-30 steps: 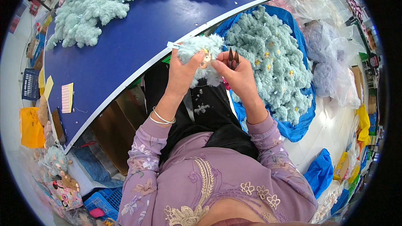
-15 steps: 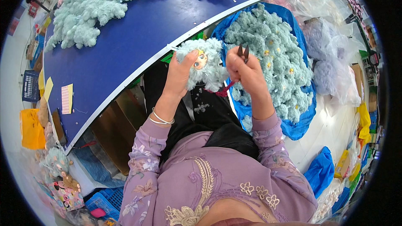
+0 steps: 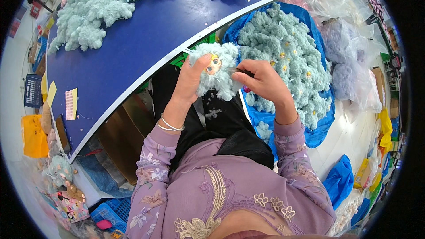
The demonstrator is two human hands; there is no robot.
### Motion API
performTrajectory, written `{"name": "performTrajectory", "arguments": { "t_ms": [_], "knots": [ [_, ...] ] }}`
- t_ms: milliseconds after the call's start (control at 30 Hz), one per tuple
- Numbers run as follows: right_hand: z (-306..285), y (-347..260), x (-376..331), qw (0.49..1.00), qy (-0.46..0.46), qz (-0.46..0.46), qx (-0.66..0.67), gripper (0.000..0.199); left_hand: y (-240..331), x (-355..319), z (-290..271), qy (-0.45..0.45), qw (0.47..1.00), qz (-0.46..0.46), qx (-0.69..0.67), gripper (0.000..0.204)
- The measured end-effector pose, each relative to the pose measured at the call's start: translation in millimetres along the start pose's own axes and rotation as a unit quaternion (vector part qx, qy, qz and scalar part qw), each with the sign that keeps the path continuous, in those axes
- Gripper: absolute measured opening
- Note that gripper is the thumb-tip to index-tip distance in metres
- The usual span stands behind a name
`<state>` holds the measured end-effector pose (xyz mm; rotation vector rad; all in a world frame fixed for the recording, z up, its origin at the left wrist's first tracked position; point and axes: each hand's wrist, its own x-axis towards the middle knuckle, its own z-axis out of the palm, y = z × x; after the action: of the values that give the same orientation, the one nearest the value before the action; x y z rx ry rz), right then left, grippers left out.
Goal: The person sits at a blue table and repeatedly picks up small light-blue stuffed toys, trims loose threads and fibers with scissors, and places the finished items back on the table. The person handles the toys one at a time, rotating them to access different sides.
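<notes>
A fluffy pale-blue plush toy [image 3: 220,87] with a small doll face hangs over my lap. My left hand [image 3: 187,79] is closed around its left side, thumb lying next to the face. In my right hand [image 3: 264,80] are dark-bladed thread snips [image 3: 243,72], their tips pointing left against the fur at the toy's right side. My fingers hide most of the snips, and a bit of red shows below them. A white loop sticks out at the toy's upper left. Tufts of loose fluff [image 3: 213,113] lie on my dark trousers.
On the blue table [image 3: 146,40], whose pale edge runs beside my left hand, lies a heap of pale-blue plush [image 3: 95,13]. A blue sack [image 3: 319,138] of similar toys [image 3: 283,40] stands close at right. Beyond it are clear plastic bags [image 3: 352,66]. A blue crate [image 3: 113,214] sits lower left.
My right hand has turned and the snips, which pointed upward, now point left into the toy's fur. The red piece has mostly gone behind my hand. My left hand keeps its hold.
</notes>
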<state>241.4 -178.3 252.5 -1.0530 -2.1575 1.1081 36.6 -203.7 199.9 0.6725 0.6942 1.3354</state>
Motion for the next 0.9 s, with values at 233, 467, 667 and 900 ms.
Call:
{"name": "performTrajectory", "arguments": {
  "t_ms": [233, 467, 667, 900],
  "knots": [
    [-2.1, 3.4, 0.4, 0.999, -0.013, -0.032, -0.023, 0.025, 0.0, -1.0, -0.9, -0.008, 1.0, -0.008, 0.008, 0.041],
    [1.4, 8.2, -0.7, 0.999, 0.003, -0.046, -0.017, 0.025, 0.1, -2.2, 4.2, -0.012, 1.0, -0.021, -0.005, 0.041],
    [3.0, 6.7, 1.7, 0.999, -0.011, -0.049, -0.018, 0.025, -0.2, -1.7, 3.6, -0.024, 0.999, -0.019, -0.009, 0.04],
    [1.0, 22.2, -9.2, 0.982, 0.071, 0.075, 0.16, 0.02, -2.1, -0.3, -1.8, -0.001, 1.0, -0.009, 0.013, 0.038]
  ]
}}
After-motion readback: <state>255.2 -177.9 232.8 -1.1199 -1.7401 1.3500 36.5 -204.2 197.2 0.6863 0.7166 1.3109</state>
